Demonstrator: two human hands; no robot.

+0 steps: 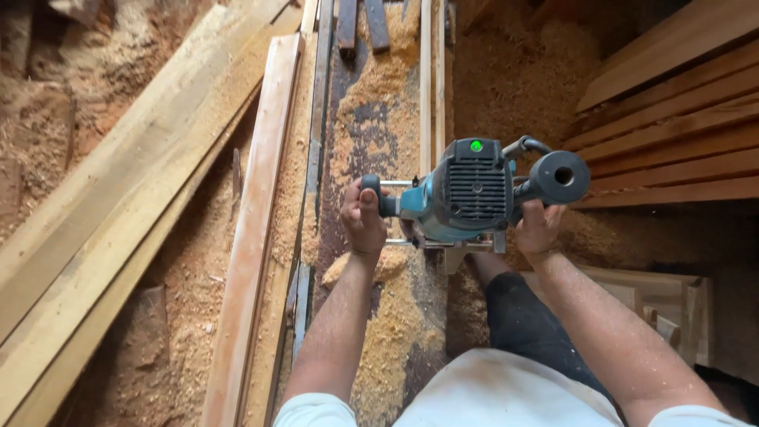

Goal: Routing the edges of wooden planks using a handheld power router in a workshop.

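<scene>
A teal and black power tool (466,194), seen from above with its vented motor cap facing the camera, stands upright over a narrow wooden strip (425,95) on a sawdust-covered workbench (379,119). A small green light shows on the top of its housing. The tool sits between the person's two hands, with a handle sticking out to each side.

The left hand (364,217) is closed around the black side handle (379,194) on the tool's left, fingers curled over it and thumb up along the grip. The right hand (539,225) is wrapped from below around the thick black cylindrical handle (557,178) on the tool's right, whose open end faces the camera. Both hands are shut tight on their handles, so the body of the tool lies just inside each grip, touching neither palm directly.

Below the motor a metal base (455,249) shows against the bench, with sawdust heaped beside it. A second thin strip (440,79) runs parallel, just beside the first, toward the far edge of the bench.

To the left of the bench a long pale plank (257,229) lies lengthwise, and wider boards (118,205) slant beyond it over sawdust-strewn ground. At the right, a stack of reddish planks (672,134) lies well apart from the tool. The person's dark trouser leg (526,324) shows beneath the right forearm.
</scene>
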